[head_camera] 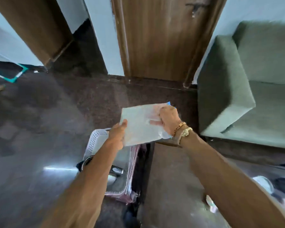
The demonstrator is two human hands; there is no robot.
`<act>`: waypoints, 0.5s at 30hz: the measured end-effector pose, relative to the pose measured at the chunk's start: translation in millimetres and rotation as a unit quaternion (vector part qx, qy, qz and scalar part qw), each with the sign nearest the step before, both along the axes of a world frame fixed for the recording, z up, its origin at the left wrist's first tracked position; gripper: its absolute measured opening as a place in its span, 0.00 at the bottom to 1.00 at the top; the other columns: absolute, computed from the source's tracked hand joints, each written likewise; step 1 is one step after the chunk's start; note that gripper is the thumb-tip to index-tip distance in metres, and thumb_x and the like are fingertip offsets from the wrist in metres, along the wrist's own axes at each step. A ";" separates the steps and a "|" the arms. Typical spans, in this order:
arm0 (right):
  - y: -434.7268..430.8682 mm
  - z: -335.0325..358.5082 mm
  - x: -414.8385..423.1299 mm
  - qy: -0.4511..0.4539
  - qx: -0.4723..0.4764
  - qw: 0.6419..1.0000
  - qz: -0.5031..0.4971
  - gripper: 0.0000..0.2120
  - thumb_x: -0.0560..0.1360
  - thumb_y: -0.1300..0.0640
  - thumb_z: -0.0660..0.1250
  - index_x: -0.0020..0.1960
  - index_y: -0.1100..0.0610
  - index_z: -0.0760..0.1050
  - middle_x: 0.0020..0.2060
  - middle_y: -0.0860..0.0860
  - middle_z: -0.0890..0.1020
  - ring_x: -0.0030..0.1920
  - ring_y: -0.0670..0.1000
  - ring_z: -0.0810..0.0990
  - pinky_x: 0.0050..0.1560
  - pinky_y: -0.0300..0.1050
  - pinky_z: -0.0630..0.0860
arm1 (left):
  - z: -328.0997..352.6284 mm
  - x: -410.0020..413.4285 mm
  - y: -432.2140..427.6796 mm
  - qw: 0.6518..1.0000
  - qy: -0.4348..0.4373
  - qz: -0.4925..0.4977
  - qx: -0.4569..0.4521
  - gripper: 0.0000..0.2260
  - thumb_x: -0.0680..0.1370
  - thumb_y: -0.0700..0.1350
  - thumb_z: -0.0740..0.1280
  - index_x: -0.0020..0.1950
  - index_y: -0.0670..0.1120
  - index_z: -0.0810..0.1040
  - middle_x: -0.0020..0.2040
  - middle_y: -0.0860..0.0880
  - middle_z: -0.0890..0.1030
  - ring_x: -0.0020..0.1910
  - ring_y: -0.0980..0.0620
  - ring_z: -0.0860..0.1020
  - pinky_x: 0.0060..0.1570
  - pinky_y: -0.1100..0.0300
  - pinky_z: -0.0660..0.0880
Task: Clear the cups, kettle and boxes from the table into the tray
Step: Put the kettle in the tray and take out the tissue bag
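Your two bare forearms fill the near frame, reaching forward. Beyond them your left hand (118, 134) pinches the near-left corner of a flat, pale blue-grey box (142, 125), while your right hand (169, 120) clamps its far-right edge, so each grip is clenched on it; holding opposite sides likely keeps the wide box level. It hangs above the white perforated plastic tray (95, 141) on the floor, probably bound for it. A steel kettle with a black handle (113, 174) seems to lie inside, half hidden by your left arm. Motion blur smears the box's print, and the surface at lower right is cut off.
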State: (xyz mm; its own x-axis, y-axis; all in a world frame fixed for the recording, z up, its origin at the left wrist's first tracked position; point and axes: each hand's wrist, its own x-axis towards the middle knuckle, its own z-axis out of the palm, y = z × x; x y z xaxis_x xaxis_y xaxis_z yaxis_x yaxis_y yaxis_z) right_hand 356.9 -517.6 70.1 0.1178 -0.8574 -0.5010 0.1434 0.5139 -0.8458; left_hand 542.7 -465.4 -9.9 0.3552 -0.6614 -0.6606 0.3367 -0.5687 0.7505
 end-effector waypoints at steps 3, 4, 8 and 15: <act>10.2 14.3 -18.1 0.269 -0.134 0.953 0.046 0.15 0.64 0.45 0.64 0.36 0.58 0.75 0.31 0.48 0.77 0.32 0.49 0.81 0.37 0.48 0.81 | 19.2 -7.5 6.7 0.997 -0.028 -0.002 -0.065 0.10 0.81 0.51 0.65 0.53 0.45 0.75 0.47 0.46 0.81 0.37 0.52 0.84 0.31 0.57 0.81; 14.2 19.1 -23.7 0.348 -0.174 0.919 0.055 0.24 0.57 0.36 0.58 0.33 0.58 0.74 0.29 0.47 0.75 0.30 0.47 0.77 0.36 0.42 0.75 | 23.9 -9.4 8.4 0.996 -0.038 -0.013 -0.083 0.09 0.81 0.51 0.65 0.52 0.45 0.75 0.49 0.44 0.82 0.40 0.52 0.85 0.35 0.54 0.83; 12.8 20.4 -40.2 0.337 -0.209 0.909 0.126 0.23 0.68 0.39 0.70 0.29 0.58 0.72 0.26 0.47 0.71 0.30 0.49 0.69 0.34 0.43 0.70 | 35.7 -13.7 14.0 0.991 0.004 -0.024 -0.128 0.08 0.82 0.49 0.65 0.55 0.45 0.75 0.57 0.40 0.81 0.56 0.38 0.80 0.58 0.37 0.77; 18.2 20.5 -50.4 0.203 -0.119 0.954 0.184 0.22 0.73 0.39 0.72 0.37 0.59 0.77 0.35 0.51 0.81 0.38 0.52 0.81 0.40 0.45 0.79 | 42.2 -14.5 29.4 0.979 0.086 -0.081 -0.165 0.09 0.81 0.50 0.64 0.60 0.51 0.78 0.56 0.47 0.85 0.52 0.45 0.84 0.41 0.46 0.82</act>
